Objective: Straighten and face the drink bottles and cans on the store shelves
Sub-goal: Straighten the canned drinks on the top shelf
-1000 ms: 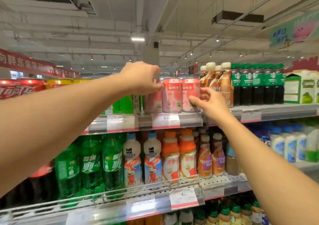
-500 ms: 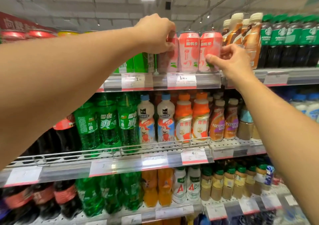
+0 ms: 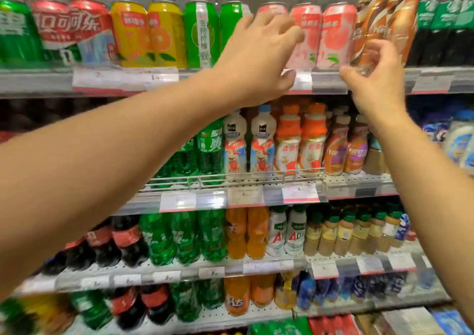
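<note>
Three pink peach-drink cans stand on the top shelf [image 3: 38,80]. My left hand [image 3: 259,52] reaches in front of the leftmost pink can [image 3: 272,7] with fingers spread and hides most of it; its fingertips reach the middle pink can [image 3: 307,52]. The rightmost pink can [image 3: 336,34] faces forward. My right hand [image 3: 377,80] is at the base of a brown coffee bottle [image 3: 369,24] just right of the cans, with thumb and curled fingers around its lower part. The hand is motion-blurred.
Left of the pink cans stand green cans [image 3: 202,34], orange cans [image 3: 148,34] and red cola cans [image 3: 77,26]. Dark green-capped bottles [image 3: 441,21] fill the top right. Lower shelves hold milk drinks [image 3: 261,142], green soda bottles [image 3: 210,150] and juice behind a wire rail [image 3: 230,178].
The view has dropped and shifted left. My left hand let go of the leftmost pink can's top and spread its fingers. My right hand moved from the rightmost pink can to the coffee bottle.
</note>
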`<action>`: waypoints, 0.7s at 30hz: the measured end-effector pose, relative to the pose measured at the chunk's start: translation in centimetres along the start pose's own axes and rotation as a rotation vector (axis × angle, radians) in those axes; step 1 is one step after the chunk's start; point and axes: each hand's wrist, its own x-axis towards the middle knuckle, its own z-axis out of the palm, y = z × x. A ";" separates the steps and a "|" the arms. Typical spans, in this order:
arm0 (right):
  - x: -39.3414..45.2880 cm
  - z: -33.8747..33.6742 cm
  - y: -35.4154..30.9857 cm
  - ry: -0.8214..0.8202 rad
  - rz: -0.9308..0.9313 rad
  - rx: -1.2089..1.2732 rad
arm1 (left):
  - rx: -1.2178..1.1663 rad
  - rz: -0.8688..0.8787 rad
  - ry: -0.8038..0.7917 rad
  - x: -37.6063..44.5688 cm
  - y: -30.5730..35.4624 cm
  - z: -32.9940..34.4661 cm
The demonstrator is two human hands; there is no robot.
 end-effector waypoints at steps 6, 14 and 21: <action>-10.5 -0.3 -3.8 -0.290 -0.157 0.082 | -0.166 -0.013 -0.032 -9.4 2.2 -1.0; -21.5 -0.7 -5.0 -0.631 -0.162 0.069 | -0.304 -0.235 -0.201 -21.2 3.1 -0.3; -27.7 0.5 -4.5 -0.755 -0.130 0.073 | -0.518 -0.459 -0.286 -31.8 2.7 -0.9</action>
